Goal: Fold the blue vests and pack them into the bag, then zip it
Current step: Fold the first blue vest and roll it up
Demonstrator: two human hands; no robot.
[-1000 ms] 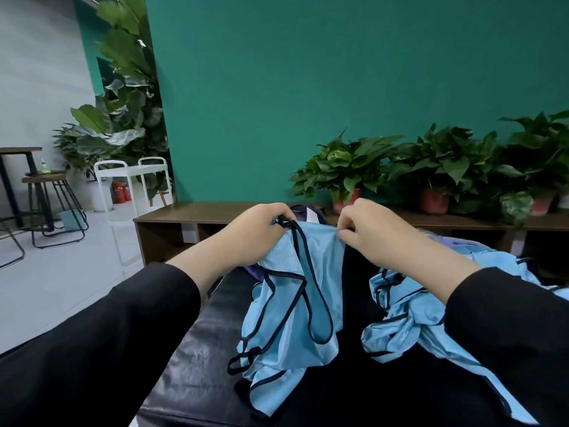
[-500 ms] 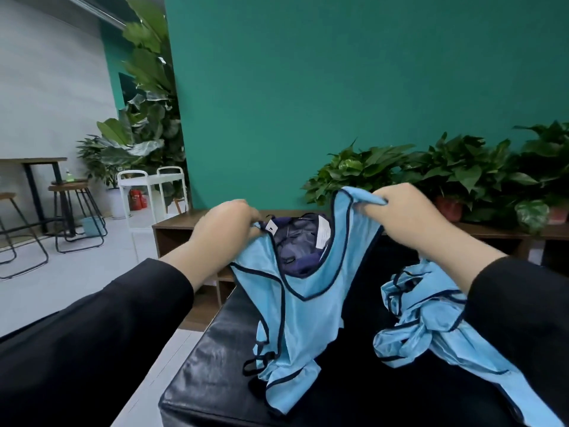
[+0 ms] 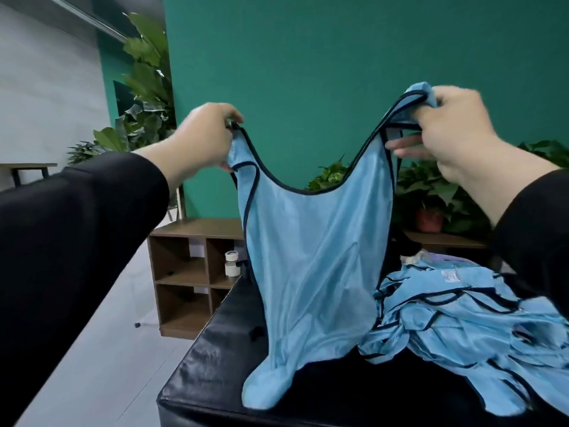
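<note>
The teal wall is taking up most of the background, with a grey wall off to the left. In front of the person, a black glossy worktop is filling the lower middle and right of the shot.

Hanging over that worktop is the blue vest — light blue with dark trim, held up by both shoulder straps so it's spreading open, neckline dipping in the middle. Its bottom hem is resting crumpled on the worktop near the front edge while the rest is hanging in the air.

Just to the right of it, a pile of blue vests is lying in a heap on the worktop, touching or nearly touching the held one at its lower right side.

Both arms are in black sleeves. Behind the worktop there's a brown wooden shelf unit with open cubbies, and potted plants are sitting along its top on the right. A tall leafy plant is standing in the left corner.

The left hand is gripping the left strap, fingers curled round the fabric and pinching it at the top. The right hand is doing the same on the right strap — thumb and upper fingers bunching the cloth at the top, lower fingers stretching out behind the strap.

A small white-capped bottle is sitting in one cubby. Can't make out the bag from here.
</note>
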